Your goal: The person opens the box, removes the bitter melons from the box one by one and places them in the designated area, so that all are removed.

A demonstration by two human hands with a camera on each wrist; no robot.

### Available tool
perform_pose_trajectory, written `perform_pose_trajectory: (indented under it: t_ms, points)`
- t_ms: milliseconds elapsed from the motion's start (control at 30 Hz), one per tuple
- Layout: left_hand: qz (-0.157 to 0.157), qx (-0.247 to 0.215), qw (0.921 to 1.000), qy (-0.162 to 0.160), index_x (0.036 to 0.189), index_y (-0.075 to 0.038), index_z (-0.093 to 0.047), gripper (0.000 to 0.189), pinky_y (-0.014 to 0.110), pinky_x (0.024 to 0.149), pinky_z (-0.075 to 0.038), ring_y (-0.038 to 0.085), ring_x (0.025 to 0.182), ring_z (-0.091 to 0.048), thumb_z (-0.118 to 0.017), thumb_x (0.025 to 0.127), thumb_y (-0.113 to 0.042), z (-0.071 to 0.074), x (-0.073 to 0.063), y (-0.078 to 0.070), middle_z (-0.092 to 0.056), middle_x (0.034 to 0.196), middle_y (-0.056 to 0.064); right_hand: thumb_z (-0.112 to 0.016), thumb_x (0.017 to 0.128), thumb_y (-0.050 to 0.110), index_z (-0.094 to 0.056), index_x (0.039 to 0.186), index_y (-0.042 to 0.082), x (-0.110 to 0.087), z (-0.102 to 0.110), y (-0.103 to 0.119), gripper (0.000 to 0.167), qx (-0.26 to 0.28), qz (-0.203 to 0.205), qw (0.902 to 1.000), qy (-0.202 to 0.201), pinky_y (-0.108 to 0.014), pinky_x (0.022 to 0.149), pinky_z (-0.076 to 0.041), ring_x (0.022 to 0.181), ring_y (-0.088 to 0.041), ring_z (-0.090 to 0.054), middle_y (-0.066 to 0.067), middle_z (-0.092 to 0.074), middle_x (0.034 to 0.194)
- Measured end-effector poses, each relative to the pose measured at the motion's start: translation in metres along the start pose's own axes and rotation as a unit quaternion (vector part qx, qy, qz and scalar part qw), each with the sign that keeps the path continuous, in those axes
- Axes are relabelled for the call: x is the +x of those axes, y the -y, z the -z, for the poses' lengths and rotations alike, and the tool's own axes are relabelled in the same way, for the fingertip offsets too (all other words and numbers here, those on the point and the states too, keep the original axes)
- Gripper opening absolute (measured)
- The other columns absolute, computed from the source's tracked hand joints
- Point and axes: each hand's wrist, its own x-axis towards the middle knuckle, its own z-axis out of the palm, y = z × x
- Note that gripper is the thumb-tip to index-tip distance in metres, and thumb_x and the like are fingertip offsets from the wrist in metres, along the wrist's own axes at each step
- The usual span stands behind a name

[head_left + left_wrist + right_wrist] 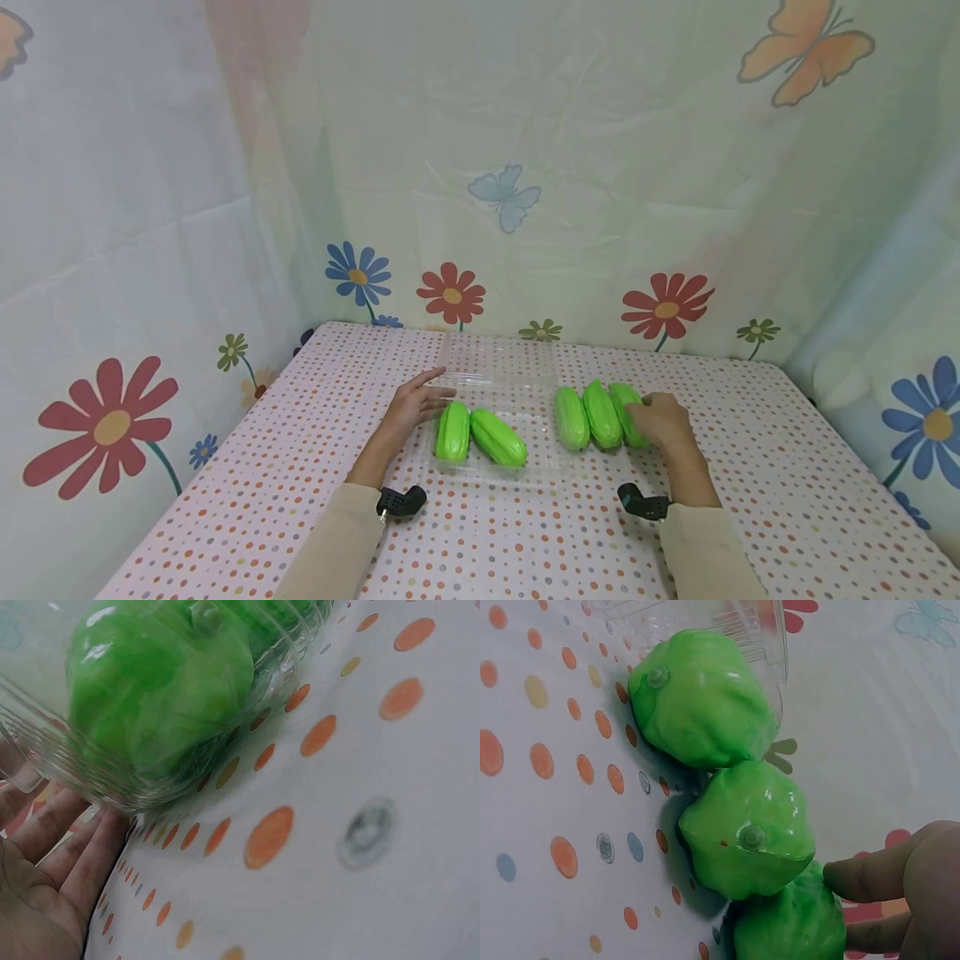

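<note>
A clear plastic clamshell box (543, 471) lies with its lid (498, 358) folded back. Inside it are two bright green, ribbed, elongated fruits, one upright in view at the left (452, 432) and one slanting (498, 437). My left hand (411, 404) has its fingers extended at the box's left wall; in the left wrist view the fingertips (112, 825) are right at its plastic edge. Three more such fruits stand in a row to the right of the box: one (572, 418), another (602, 415) and a third (628, 415). My right hand (663, 421) grips the third fruit with thumb and fingers.
The table wears a pinkish-white cloth (480, 550) with coloured dots. Behind it and at both sides hang curtains (420, 167) printed with flowers and butterflies. A black wrist device sits on each arm, the left one (401, 502) and the right one (643, 503).
</note>
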Motion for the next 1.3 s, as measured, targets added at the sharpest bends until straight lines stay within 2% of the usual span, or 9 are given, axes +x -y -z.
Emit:
perform_pose_trajectory:
  t_ms: [700, 1100, 1300]
  points:
    - [-0.001, 0.001, 1.0000, 0.001, 0.154, -0.007, -0.044, 0.051, 0.042, 0.101, -0.053, 0.032, 0.119, -0.066, -0.040, 0.103, -0.009, 0.0001, 0.0004, 0.0007, -0.064, 0.133, 0.025, -0.046, 0.102, 0.034, -0.037, 0.143, -0.021, 0.0021, -0.0004, -0.0032, 0.069, -0.003, -0.002, 1.0000, 0.005, -0.062, 0.098, -0.048, 0.125, -0.055, -0.048, -0.042, -0.042, 0.140]
    - [-0.001, 0.002, 1.0000, -0.001, 0.153, -0.008, -0.045, 0.050, 0.041, 0.101, -0.054, 0.030, 0.116, -0.067, -0.042, 0.103, -0.009, -0.0001, 0.0012, -0.0001, -0.067, 0.130, 0.021, -0.043, 0.104, 0.034, -0.035, 0.143, -0.023, 0.0011, 0.0034, -0.0030, 0.069, 0.024, -0.004, 0.9995, 0.021, -0.058, 0.095, -0.050, 0.119, -0.049, -0.052, -0.042, -0.044, 0.137]
    - [-0.002, 0.002, 1.0000, 0.000, 0.153, -0.007, -0.045, 0.050, 0.040, 0.100, -0.054, 0.029, 0.115, -0.067, -0.042, 0.103, -0.009, 0.0000, 0.0008, 0.0002, -0.066, 0.131, 0.022, -0.044, 0.103, 0.033, -0.033, 0.145, -0.022, 0.0018, 0.0035, -0.0037, 0.070, 0.034, -0.012, 0.9990, 0.026, -0.059, 0.100, -0.047, 0.125, -0.052, -0.048, -0.042, -0.040, 0.142]
